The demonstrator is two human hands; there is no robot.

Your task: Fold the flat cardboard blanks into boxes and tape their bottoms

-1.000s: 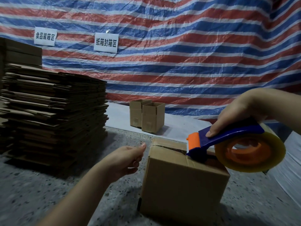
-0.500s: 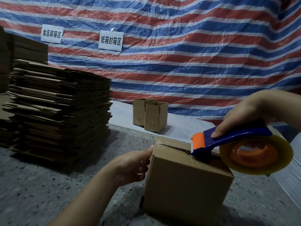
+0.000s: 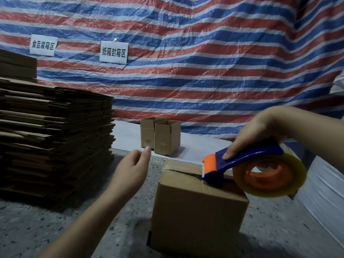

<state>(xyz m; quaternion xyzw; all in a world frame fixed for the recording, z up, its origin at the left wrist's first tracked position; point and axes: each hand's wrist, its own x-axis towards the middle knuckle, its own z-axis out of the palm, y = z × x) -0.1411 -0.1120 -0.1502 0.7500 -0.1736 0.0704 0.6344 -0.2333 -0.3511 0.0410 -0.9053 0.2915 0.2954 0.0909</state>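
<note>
A folded brown cardboard box [image 3: 195,211] stands on the speckled floor, its upward flaps closed with a dark gap along the seam. My right hand [image 3: 260,133] grips the blue and orange tape dispenser [image 3: 242,164], whose toothed head rests on the box's top at the seam; a roll of clear tape [image 3: 270,175] sits on it. My left hand [image 3: 132,168] hovers in the air left of the box, fingers loosely spread, touching nothing. A tall stack of flat cardboard blanks [image 3: 55,142] lies at the left.
Two small open boxes [image 3: 162,136] stand side by side on a white sheet [image 3: 201,146] by the striped tarp wall [image 3: 186,71]. Two paper signs [image 3: 113,52] hang on the tarp. A pile of white sheets [image 3: 325,198] lies at the right.
My left hand has let go of the box's left top edge and lifted up and away to the left. The dispenser stays on the box's top.
</note>
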